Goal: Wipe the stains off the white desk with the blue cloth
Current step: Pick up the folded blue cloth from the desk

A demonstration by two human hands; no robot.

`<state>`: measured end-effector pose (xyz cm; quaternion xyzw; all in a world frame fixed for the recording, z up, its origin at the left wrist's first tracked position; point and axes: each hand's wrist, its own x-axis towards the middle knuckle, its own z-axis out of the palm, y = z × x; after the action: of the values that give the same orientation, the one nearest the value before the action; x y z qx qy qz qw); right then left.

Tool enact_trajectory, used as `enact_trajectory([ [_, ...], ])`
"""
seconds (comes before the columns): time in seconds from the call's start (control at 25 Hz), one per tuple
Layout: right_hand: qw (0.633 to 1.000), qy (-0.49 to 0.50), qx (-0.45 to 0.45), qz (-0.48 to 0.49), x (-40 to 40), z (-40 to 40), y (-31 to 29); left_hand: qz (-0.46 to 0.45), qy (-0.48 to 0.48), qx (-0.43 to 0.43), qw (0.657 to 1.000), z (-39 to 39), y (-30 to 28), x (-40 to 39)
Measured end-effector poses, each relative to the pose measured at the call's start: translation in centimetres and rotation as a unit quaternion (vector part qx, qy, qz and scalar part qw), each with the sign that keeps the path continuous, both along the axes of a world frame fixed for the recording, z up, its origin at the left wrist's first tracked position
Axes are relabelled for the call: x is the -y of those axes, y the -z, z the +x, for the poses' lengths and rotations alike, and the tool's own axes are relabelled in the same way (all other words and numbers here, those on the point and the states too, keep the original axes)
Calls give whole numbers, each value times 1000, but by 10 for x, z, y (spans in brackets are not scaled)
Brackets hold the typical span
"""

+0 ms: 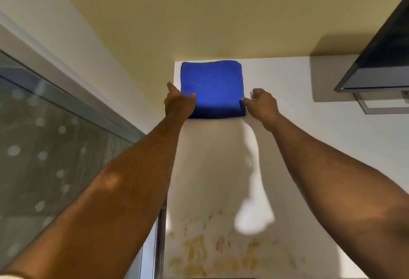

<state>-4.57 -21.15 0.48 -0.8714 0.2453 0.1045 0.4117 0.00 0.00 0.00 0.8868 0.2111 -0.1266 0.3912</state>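
your two hands, left hand and right hand, pinch one folded blue cloth with their fingers, above the stains on the tabletop.

The left hand covers the near left corner of the blue cloth, so its grip there cannot be told. Just right of the right hand, whose fingertips are blurred, the dark monitor is cut off by the right edge. Nearer than both hands, the brownish stains on the white surface are smeared soft and run off the bottom edge.
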Motion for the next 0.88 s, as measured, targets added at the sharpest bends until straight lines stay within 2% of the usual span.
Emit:
enact_trajectory([
  [0.12, 997, 64, -33, 20, -7, 25, 1, 78, 7, -28, 997, 22, 5, 2],
  [0.24, 975, 133, -102, 147, -20, 45, -8, 19, -23, -55, 998, 35, 9, 0],
  [0.36, 975, 113, -121, 148, -24, 57, -6, -3, 12, -53, 998, 41, 8, -5],
  [0.52, 987, 69, -68, 127, -29, 55, -8, -65, 90, 24, 993, 36, 2, -10],
  [0.64, 992, 1, -16, 122, -20, 51, -17, -59, 175, 76, 980, 35, -9, -13],
  [0.76, 992, -17, 12, 122, -1, 40, -34, -72, 190, 113, 973, 28, -24, -5],
  [0.88, 996, -34, 24, 79, 28, 8, -54, -61, 224, 147, 961, -3, -36, 16],
])
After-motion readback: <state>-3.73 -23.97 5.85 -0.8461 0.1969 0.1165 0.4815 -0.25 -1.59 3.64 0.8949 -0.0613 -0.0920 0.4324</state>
